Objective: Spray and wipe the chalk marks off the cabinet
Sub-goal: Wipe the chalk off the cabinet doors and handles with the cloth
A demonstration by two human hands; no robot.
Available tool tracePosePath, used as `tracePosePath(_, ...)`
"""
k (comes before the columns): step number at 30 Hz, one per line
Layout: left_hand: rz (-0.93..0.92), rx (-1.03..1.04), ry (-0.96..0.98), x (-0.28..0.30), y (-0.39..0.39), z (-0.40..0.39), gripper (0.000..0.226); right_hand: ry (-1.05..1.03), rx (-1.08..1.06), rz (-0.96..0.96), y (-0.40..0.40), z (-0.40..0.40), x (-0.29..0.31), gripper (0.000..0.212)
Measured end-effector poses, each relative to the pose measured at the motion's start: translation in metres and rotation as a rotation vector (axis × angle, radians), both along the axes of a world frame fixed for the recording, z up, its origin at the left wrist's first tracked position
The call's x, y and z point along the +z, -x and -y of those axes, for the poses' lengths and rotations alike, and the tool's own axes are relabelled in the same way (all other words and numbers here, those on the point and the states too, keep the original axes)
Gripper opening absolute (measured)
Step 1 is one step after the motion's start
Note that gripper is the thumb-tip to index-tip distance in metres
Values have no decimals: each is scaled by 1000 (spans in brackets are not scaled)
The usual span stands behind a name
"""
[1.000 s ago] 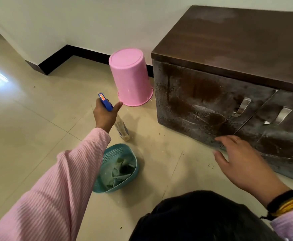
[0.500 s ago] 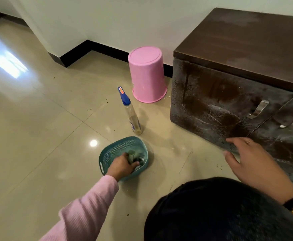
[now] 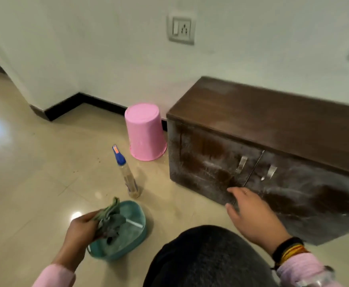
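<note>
The cabinet (image 3: 273,162) fills the right of the frame, chalk-smeared doors up and right of the cloth (image 3: 109,219) gripped in the left hand (image 3: 82,230). The nearer right hand (image 3: 252,214) hovers, fingers relaxed, at the doors.

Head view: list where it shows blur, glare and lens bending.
Head view: motion smear on the cabinet top's right end and the wall socket; floor glare at the left edge and a bright spot beside the left hand; wide-angle bending curves the cabinet's edges.
</note>
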State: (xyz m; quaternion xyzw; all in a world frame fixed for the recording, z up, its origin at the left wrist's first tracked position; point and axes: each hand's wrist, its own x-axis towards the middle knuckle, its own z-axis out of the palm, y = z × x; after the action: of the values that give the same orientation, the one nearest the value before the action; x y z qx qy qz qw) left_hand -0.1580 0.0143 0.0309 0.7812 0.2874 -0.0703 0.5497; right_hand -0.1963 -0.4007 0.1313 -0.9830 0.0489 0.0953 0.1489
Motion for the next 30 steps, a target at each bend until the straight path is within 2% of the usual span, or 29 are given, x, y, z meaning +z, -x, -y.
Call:
tracePosePath(3, 98, -26, 431, 38, 20, 27, 24, 10, 23, 82, 14, 1, 31, 51)
tracePosePath(5, 189, -65, 672, 62, 28, 48, 42, 3, 58, 146, 24, 2, 52, 51)
tracePosePath(6, 237, -103, 730, 75, 33, 60, 47, 2, 86, 172, 32, 3, 63, 51)
tracePosePath(7, 291, -160, 722, 88, 39, 72, 46, -1, 118, 187, 39, 4, 75, 51)
tracePosePath(9, 402, -265, 516, 106, 49, 98, 46, -11, 170, 206, 50, 10, 95, 51)
tracePosePath(11, 503, -248, 323, 118, 49, 123, 44, 7, 220, 229, 55, 18, 112, 51)
tracePosePath(15, 630, -158, 178, 128, 22, 162, 29, 60, 281, 239, 48, 38, 138, 52)
tracePosePath(18, 707, -154, -1, 123, -8, 184, 30, 105, 305, 285, 28, 51, 143, 50)
tracePosePath(22, 679, -72, -63, 102, -46, 202, 43, 144, 379, 303, -1, 53, 130, 50)
tracePosePath(24, 657, -44, -28, 87, -59, 211, 51, 132, 412, 292, -15, 52, 116, 51)
tracePosePath(30, 728, -47, -72, 53, -102, 235, 44, 55, 424, 281, -42, 55, 69, 50)
